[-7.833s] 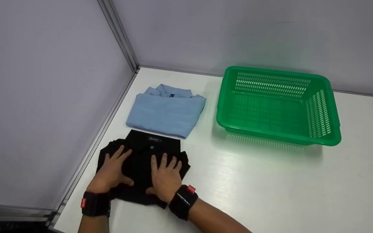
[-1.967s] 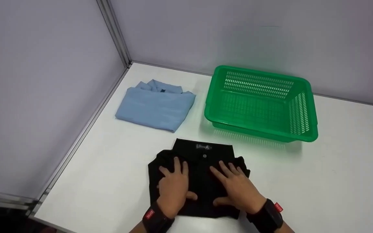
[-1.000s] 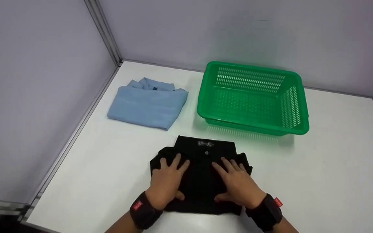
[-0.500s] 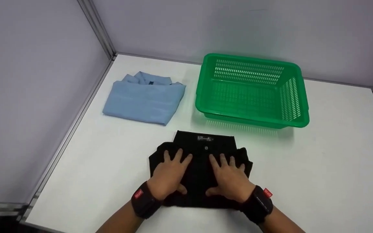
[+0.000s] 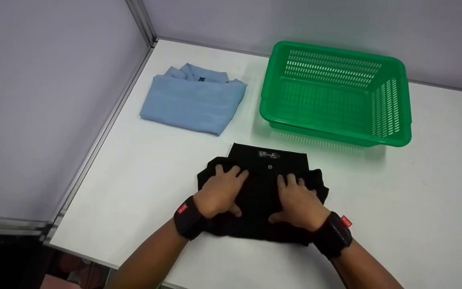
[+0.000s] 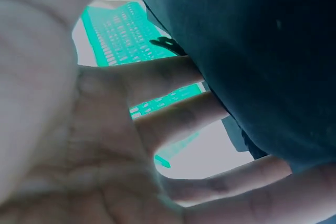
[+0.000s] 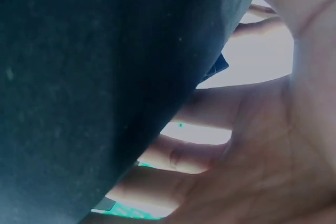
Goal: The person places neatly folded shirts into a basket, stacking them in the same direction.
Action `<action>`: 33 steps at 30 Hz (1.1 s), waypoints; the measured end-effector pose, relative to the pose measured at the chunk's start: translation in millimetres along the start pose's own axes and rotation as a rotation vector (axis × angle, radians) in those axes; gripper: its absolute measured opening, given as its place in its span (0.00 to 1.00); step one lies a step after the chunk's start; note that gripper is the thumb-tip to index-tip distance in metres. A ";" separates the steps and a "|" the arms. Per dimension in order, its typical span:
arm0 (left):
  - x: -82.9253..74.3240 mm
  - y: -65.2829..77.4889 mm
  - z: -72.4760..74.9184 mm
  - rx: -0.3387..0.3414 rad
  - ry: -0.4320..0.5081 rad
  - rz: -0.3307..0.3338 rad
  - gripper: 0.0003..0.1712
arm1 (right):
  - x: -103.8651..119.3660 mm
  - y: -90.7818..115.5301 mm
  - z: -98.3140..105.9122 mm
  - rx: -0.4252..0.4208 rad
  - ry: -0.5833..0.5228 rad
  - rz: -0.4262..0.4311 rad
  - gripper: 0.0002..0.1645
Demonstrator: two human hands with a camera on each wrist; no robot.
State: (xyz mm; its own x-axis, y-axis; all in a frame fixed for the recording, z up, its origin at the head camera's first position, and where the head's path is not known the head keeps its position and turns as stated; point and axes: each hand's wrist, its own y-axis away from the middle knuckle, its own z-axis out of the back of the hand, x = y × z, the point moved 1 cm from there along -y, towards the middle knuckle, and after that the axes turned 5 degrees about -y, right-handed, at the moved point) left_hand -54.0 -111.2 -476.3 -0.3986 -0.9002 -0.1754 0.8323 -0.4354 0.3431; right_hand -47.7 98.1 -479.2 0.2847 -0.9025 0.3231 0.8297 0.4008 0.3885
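A folded black shirt [image 5: 259, 200] lies on the white table, its collar with a label and a button pointing away from me. On its left part rests my left hand [image 5: 221, 190], fingers spread and thumb pointing inward. My right hand [image 5: 301, 202] lies likewise on the right part. In the left wrist view, the fingertips of the left hand [image 6: 152, 124] touch the dark cloth [image 6: 252, 51]. The right wrist view has the right hand's fingers [image 7: 178, 153] against the same dark cloth [image 7: 79, 77]. Neither hand visibly pinches the fabric.
A folded light blue shirt [image 5: 195, 102] lies at the back left, collar away from me. To its right stands a green plastic basket [image 5: 315, 130] with slotted walls and nothing inside. Grey walls border the table [image 5: 134, 172] at the left and back.
Over the earlier frames the black shirt moved right, from below the blue shirt to in front of the basket, with both hands on it. Lately the hands stay on it while the view shifts.
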 end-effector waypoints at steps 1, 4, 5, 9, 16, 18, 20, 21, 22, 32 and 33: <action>0.3 -0.5 0.3 -0.003 -0.005 0.001 0.62 | -0.5 -0.4 0.6 0.004 -0.006 0.003 0.68; -1.9 -1.7 -1.8 -0.029 -0.045 0.006 0.60 | -2.2 -1.5 2.2 0.013 -0.031 0.007 0.66; -3.8 -2.3 -3.2 -0.040 -0.062 0.010 0.60 | -3.1 -1.7 2.7 0.013 -0.038 0.004 0.65; -10.9 -1.6 -10.6 -0.105 -0.148 0.040 0.57 | -4.0 -2.5 2.4 -0.002 -0.049 -0.005 0.64; -16.5 0.9 -18.7 -0.155 -0.220 0.065 0.56 | -4.3 -0.4 -3.4 -0.018 -0.055 -0.023 0.64; -17.3 0.6 -20.6 -0.168 -0.233 0.066 0.55 | -5.2 0.3 -4.8 -0.020 -0.060 -0.016 0.63; -18.5 -1.1 -19.8 -0.185 -0.251 0.066 0.55 | -6.5 0.9 -3.5 -0.031 -0.065 -0.008 0.62; -19.3 -2.1 -19.6 -0.190 -0.255 0.066 0.55 | -7.3 1.5 -2.8 -0.035 -0.067 -0.005 0.62; -20.3 -3.0 -19.5 -0.193 -0.258 0.066 0.55 | -8.6 2.1 -2.4 -0.039 -0.071 -0.005 0.62; -37.7 -12.4 -17.7 -0.231 -0.298 0.032 0.56 | -28.1 11.9 0.0 -0.048 -0.107 -0.019 0.62; -39.6 -14.0 -17.2 -0.239 -0.305 0.029 0.56 | -30.4 13.1 0.8 -0.049 -0.112 -0.022 0.62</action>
State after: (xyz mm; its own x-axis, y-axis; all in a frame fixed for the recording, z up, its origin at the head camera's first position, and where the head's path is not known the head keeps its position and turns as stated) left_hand -43.3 -69.3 -490.0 -0.4395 -0.8894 0.1259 0.8971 -0.4273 0.1127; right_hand -45.9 130.9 -483.2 0.2132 -0.8866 0.4105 0.8581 0.3708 0.3551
